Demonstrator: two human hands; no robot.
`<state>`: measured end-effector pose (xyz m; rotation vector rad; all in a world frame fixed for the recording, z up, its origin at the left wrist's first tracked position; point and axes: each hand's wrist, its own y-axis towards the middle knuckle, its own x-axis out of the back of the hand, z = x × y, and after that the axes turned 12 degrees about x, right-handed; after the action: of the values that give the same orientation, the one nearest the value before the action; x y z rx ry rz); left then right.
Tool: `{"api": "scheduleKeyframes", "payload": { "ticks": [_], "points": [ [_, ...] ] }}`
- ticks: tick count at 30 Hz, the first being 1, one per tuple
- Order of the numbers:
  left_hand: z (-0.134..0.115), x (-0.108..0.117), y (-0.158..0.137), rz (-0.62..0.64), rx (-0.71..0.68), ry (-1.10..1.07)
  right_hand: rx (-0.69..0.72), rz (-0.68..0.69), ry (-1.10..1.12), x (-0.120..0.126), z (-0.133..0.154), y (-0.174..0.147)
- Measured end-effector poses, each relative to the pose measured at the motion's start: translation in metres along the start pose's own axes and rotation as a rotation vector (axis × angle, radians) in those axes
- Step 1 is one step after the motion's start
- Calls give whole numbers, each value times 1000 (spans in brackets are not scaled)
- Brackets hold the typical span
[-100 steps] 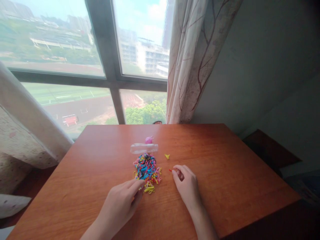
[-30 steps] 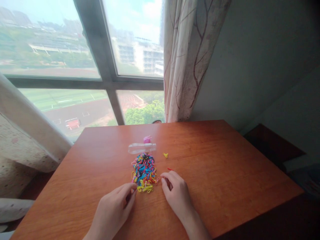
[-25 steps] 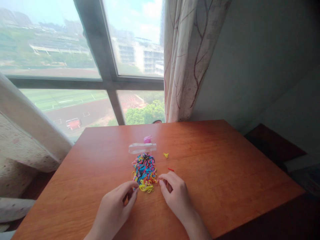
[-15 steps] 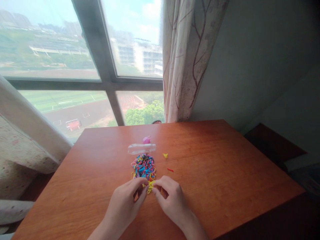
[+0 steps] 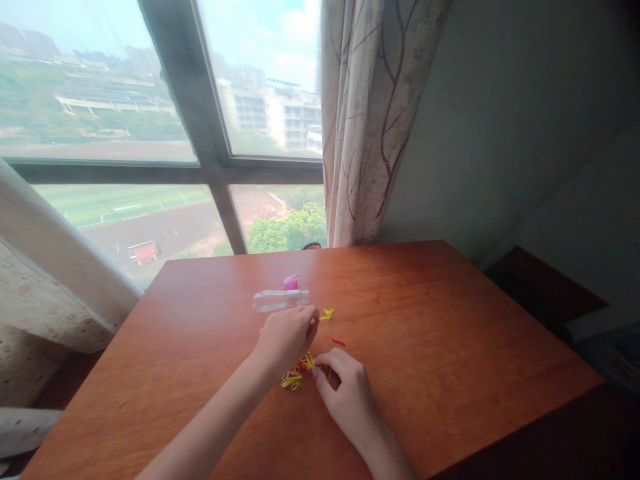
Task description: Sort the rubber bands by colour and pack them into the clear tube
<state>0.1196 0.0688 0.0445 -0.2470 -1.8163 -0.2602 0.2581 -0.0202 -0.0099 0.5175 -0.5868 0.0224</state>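
My left hand [image 5: 287, 333] reaches over the pile, its fingers closed at the small group of yellow rubber bands [image 5: 327, 313]. A yellow strand runs from its fingertips to that group. Beneath the hand and forearm most of the multicoloured pile is hidden; yellow loops [image 5: 293, 381] show at its near edge. My right hand [image 5: 345, 383] rests on the table to the right, thumb and forefinger pinched on yellow rubber bands [image 5: 309, 361] at the pile's edge. A single red rubber band [image 5: 339, 342] lies just beyond the right hand.
A clear plastic bag [image 5: 280, 300] lies flat behind the pile, with a pink-purple item [image 5: 291, 283] behind it. The brown wooden table [image 5: 450, 333] stands against a window with patterned curtains [image 5: 355, 120]. A dark shape shows at the table's far edge.
My left hand has left the near edge of the pile and moved forward and right to the small yellow group, covering the pile. My right hand has stayed nearly in place.
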Motion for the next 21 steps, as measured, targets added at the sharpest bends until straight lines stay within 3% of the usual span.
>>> {"api": "scheduleKeyframes", "payload": {
  "ticks": [5,10,15,21],
  "points": [
    [-13,-7,28,58,-8,71,9,-24,-15,0,-2,0],
    [-17,-10,35,97,-9,106,-8,-29,0,3,-3,0],
    [-9,-4,25,85,-18,89,-42,-62,34,7,-5,0],
    [11,12,-12,54,13,60,-59,-70,-23,17,-18,9]
  ]
}}
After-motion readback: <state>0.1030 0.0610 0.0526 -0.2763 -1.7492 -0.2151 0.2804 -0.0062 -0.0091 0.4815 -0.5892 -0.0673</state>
